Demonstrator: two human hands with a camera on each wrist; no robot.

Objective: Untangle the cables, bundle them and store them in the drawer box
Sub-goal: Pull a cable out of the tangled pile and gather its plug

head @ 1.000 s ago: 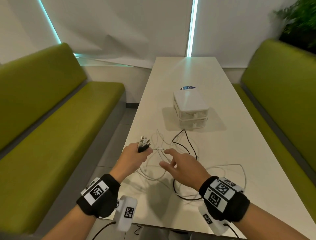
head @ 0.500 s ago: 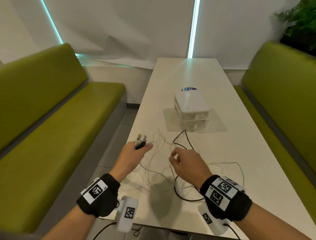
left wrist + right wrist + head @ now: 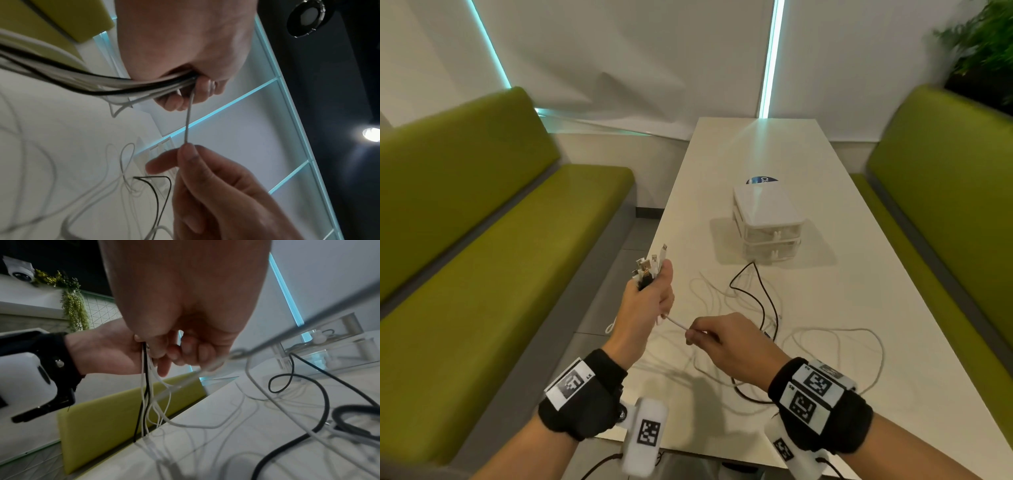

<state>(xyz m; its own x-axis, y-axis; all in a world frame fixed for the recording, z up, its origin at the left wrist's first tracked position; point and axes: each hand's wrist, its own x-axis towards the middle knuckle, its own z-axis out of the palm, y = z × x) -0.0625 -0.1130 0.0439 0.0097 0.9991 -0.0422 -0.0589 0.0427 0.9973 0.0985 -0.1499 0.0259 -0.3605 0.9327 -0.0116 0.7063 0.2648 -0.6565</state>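
Note:
My left hand [image 3: 650,301] is raised over the table's left edge and grips a bunch of cable ends, the plugs [image 3: 650,265] sticking up out of the fist. White and black cords [image 3: 102,87] trail from it down to the table. My right hand [image 3: 717,337] pinches one white cable [image 3: 188,120] a short way below the left fist; the cord runs taut between the two hands. Loose white cables [image 3: 835,332] and one black cable [image 3: 756,291] lie tangled on the white table [image 3: 859,281]. The white two-drawer box [image 3: 767,222] stands beyond them, both drawers closed.
Green benches [image 3: 482,240] flank the table on both sides. A round blue sticker [image 3: 758,180] lies behind the drawer box. A plant [image 3: 983,44] stands at the far right. Some cords hang off the table's left edge [image 3: 144,410].
My left hand has risen and turned the plugs upward. My right hand went from open above the tangle to pinching one white cable, and drew back toward me.

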